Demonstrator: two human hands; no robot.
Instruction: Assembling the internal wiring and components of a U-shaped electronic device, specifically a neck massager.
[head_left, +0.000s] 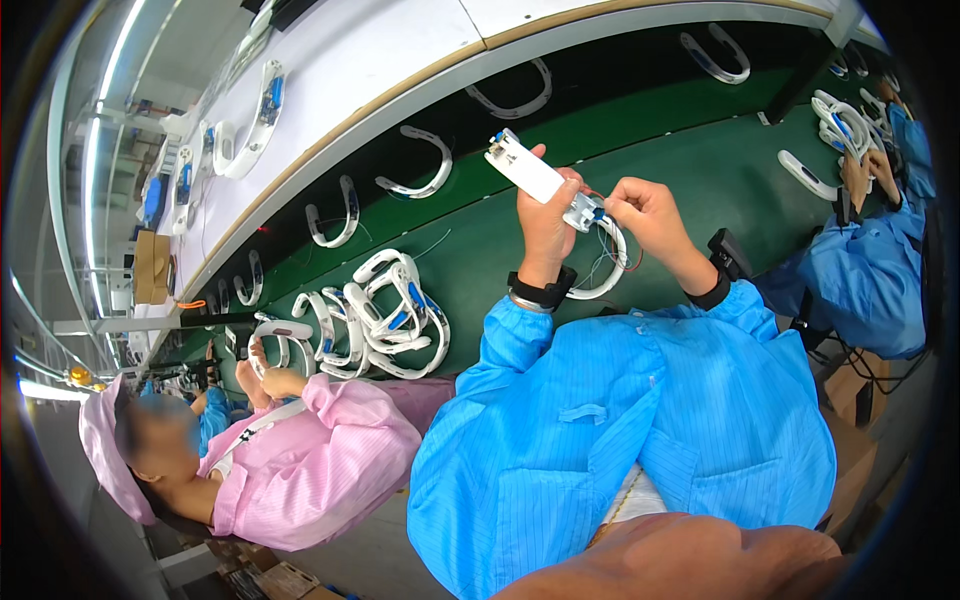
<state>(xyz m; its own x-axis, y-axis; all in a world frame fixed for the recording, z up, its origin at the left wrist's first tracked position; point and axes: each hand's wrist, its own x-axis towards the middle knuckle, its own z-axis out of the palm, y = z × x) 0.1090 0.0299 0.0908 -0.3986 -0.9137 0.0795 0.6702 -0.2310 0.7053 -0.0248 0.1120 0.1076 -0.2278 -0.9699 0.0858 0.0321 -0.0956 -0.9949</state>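
Observation:
My left hand is closed around a white curved neckband housing, held above the green work surface. The flat white section points up and left, with small metal parts at its far end. At its lower end, near the fingers, sits an exposed blue part. Thin red and pale wires trail from there beside the curved white band. My right hand has its fingertips pinched close against the blue part and wires. What lies between those fingertips is too small to make out.
A pile of white neckbands lies to my left, near a co-worker in pink. Another co-worker in blue handles neckbands at right. Single bands are spaced along the green surface. A raised white shelf runs along the far side.

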